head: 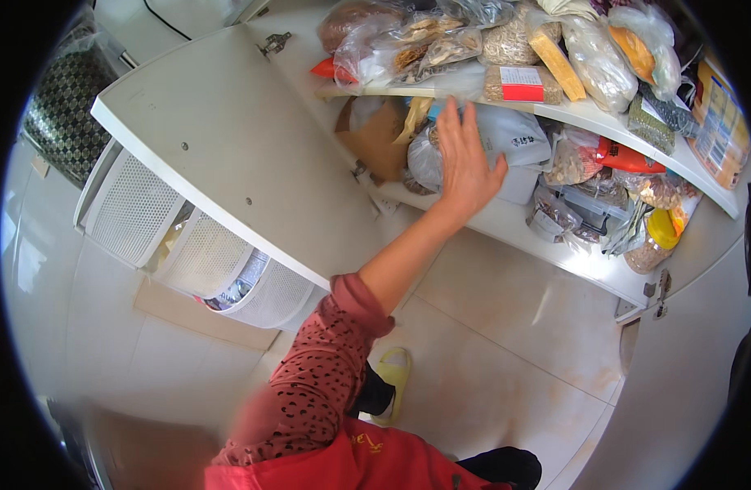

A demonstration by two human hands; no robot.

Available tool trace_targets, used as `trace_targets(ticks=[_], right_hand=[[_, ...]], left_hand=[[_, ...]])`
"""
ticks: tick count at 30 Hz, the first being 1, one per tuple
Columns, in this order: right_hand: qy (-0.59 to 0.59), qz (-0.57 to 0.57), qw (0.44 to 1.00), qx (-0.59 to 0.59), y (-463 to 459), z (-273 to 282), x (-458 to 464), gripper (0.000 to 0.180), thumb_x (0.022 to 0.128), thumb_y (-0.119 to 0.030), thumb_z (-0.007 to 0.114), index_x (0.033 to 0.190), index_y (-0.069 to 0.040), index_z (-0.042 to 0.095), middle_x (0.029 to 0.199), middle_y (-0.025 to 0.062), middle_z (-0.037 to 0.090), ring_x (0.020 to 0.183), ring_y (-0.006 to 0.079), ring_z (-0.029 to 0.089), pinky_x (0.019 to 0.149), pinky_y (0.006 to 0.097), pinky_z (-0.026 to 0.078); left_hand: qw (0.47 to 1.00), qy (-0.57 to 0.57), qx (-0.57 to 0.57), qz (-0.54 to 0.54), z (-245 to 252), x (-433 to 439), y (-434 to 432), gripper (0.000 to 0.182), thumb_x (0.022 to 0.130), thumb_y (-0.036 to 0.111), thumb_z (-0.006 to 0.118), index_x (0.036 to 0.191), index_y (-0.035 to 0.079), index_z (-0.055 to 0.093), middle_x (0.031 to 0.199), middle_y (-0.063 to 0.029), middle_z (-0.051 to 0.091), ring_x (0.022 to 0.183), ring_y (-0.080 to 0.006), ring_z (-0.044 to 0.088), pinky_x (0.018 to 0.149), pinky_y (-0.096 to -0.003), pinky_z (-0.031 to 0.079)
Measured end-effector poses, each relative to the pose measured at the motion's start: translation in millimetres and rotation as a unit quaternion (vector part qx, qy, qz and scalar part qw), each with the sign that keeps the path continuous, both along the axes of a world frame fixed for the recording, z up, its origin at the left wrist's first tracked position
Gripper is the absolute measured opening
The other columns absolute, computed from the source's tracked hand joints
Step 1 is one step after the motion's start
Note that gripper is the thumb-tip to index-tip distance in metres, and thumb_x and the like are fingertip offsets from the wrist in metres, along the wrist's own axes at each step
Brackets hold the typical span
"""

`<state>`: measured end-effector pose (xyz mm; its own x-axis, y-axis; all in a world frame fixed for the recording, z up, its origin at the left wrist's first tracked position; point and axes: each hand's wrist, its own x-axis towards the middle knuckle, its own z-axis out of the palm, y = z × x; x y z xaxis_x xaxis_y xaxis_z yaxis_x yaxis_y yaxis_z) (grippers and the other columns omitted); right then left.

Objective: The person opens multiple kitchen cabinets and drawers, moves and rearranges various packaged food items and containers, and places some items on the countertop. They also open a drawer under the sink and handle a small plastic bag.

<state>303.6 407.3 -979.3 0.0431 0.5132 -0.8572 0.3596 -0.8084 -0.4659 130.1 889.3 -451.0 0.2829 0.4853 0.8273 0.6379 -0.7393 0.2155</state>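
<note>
My left hand (462,162) reaches into the open cabinet in front of the lower compartment, fingers apart and holding nothing. Its fingertips come up near the edge of the upper shelf (449,92); whether they touch anything I cannot tell. Behind the hand are a white plastic bag (513,136) with printing and a knotted clear bag (426,160). To the left stands a brown paper bag (375,138). A pale plastic bin (515,187) shows below the white bag. On the upper shelf lies a vacuum-packed block of grain (522,84) with a red-and-white label. My right hand is out of view.
The open left door (228,159) and right door (688,367) flank the cabinet. Bagged dry foods (516,37) crowd the upper shelf. A yellow-lidded jar (654,242) stands low at right. White perforated baskets (207,251) stand left, over floor tiles (492,318).
</note>
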Motion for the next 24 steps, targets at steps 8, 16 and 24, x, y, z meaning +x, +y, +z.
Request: trace_targets(ticks=[8, 16, 24], right_hand=[[-0.054, 0.005, 0.995, 0.086, 60.0, 36.2, 2.6, 0.049, 0.085, -0.022, 0.068, 0.124, -0.002, 0.047, 0.086, 0.0174, 0.069, 0.078, 0.0272, 0.069, 0.063, 0.0346, 0.058], [-0.143, 0.041, 0.988, 0.05, 52.1, 8.4, -10.0, 0.057, 0.082, -0.022, 0.07, 0.127, -0.001, 0.042, 0.089, 0.0196, 0.068, 0.083, 0.0291, 0.069, 0.065, 0.0359, 0.058], [-0.213, 0.052, 0.974, -0.05, -26.1, -29.5, -28.4, 0.065, 0.08, -0.021, 0.073, 0.131, 0.0, 0.038, 0.091, 0.0219, 0.067, 0.088, 0.031, 0.069, 0.066, 0.0373, 0.059]], left_hand=[[0.942, 0.264, -0.176, -0.108, -29.7, -59.3, -139.9, 0.075, 0.07, 0.02, 0.079, 0.133, 0.0, 0.044, 0.149, -0.0289, 0.024, 0.133, -0.0513, 0.029, 0.107, -0.0575, 0.032], [0.474, 0.645, -0.481, -0.357, -132.5, -120.2, -237.9, 0.049, 0.073, 0.034, 0.071, 0.11, 0.002, 0.06, 0.101, -0.0157, 0.064, 0.092, -0.0355, 0.063, 0.078, -0.0469, 0.05], [0.578, 0.452, -0.542, -0.411, -166.5, -127.9, -279.3, 0.045, 0.072, 0.024, 0.071, 0.106, 0.001, 0.054, 0.098, -0.0192, 0.059, 0.094, -0.0362, 0.06, 0.077, -0.0482, 0.049]])
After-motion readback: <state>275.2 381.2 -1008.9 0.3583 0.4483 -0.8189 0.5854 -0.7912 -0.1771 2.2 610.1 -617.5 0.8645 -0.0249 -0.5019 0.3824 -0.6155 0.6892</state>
